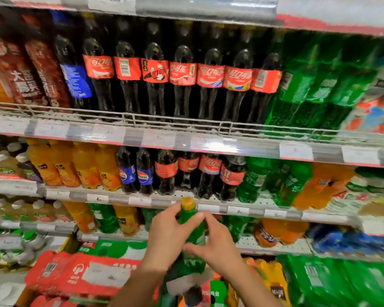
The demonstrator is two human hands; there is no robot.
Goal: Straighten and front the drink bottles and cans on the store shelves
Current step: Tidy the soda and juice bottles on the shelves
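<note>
Green bottle (192,231) with a yellow-orange cap is what both hands have hold of, out in front of the lower shelves, upright with just a slight lean. Only one view here, the head camera, and it's pretty smeary. The left hand (167,237) wraps around the bottle's left side, fingers curled up near the neck just under the cap. The right hand (216,241) grips it from the right, thumb and fingers pinching across the body a bit lower down. The cap sits about level with the price strip (140,200) of the shelf behind it.

Above that, the middle shelf has orange bottles (75,167) on the left, then two blue-label colas (135,173), then red-label colas (210,169), then more green ones (253,180). The top shelf carries a long row of big red-label cola bottles (182,74) behind a wire rail (129,119), labels turned different ways, a couple showing barcodes. Red shrink-wrapped packs (75,271) sit at the bottom left.
</note>
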